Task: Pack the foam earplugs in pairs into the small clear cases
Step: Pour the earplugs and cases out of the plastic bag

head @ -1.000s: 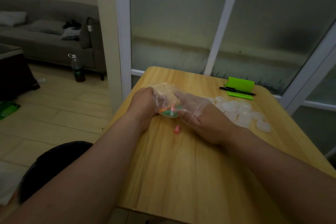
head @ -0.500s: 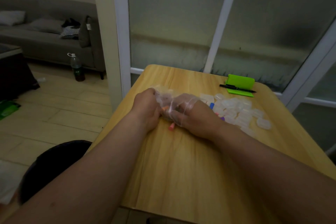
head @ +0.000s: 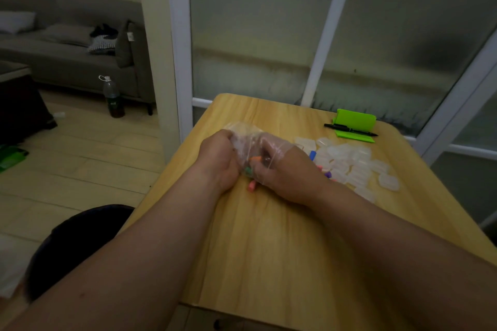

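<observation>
A clear plastic bag (head: 243,140) with coloured foam earplugs inside sits between my hands on the wooden table (head: 269,250). My left hand (head: 219,160) grips the bag's left side. My right hand (head: 282,169) has its fingers pushed inside the bag, among the earplugs; what they hold is hidden. One pink earplug (head: 252,186) lies loose on the table just below the bag. A pile of several small clear cases (head: 352,164) lies to the right, with a few blue, pink and purple earplugs (head: 312,154) at its left edge.
A green holder (head: 355,122) with a black pen (head: 349,129) across it stands at the back right of the table. Frosted glass panels rise behind the table. A dark seat (head: 75,247) is at the table's left edge; a bottle (head: 113,97) stands on the floor.
Both hands have drawn closer together and the bag has crumpled between them. My right fingers have pushed deeper into the bag. Loose earplugs beside the cases have come into view.
</observation>
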`<action>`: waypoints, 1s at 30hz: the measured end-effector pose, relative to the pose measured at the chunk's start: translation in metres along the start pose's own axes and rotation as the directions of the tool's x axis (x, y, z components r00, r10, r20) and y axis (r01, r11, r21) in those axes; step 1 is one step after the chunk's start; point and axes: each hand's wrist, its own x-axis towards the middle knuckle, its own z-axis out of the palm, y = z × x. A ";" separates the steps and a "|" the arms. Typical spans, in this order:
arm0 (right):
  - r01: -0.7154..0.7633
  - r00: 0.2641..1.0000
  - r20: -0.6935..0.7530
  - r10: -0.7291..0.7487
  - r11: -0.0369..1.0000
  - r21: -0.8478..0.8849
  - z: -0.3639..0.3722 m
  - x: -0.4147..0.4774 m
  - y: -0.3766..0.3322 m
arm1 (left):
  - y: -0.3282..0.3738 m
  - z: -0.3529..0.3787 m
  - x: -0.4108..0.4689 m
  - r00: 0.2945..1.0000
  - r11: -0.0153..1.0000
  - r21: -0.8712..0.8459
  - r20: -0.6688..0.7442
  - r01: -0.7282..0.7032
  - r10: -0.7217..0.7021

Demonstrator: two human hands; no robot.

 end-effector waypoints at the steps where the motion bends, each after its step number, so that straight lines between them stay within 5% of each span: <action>1: 0.018 1.000 0.019 -0.017 1.000 -0.004 0.000 0.000 -0.002 | -0.001 -0.001 0.002 1.000 1.000 -0.008 0.002 0.000 0.000; 13: 0.084 0.955 0.297 0.021 0.938 -0.338 -0.013 0.014 -0.017 | 0.004 -0.007 0.006 0.998 0.999 0.036 -0.046 -0.040 0.042; 20: 0.064 0.950 0.313 -0.003 0.980 -0.187 -0.014 0.013 -0.010 | 0.006 -0.009 0.005 0.995 0.996 0.061 -0.074 -0.063 0.067; 30: 0.124 0.955 0.289 -0.063 0.973 -0.197 -0.005 0.014 0.006 | 0.003 -0.008 0.006 0.996 0.996 0.049 -0.060 -0.070 0.072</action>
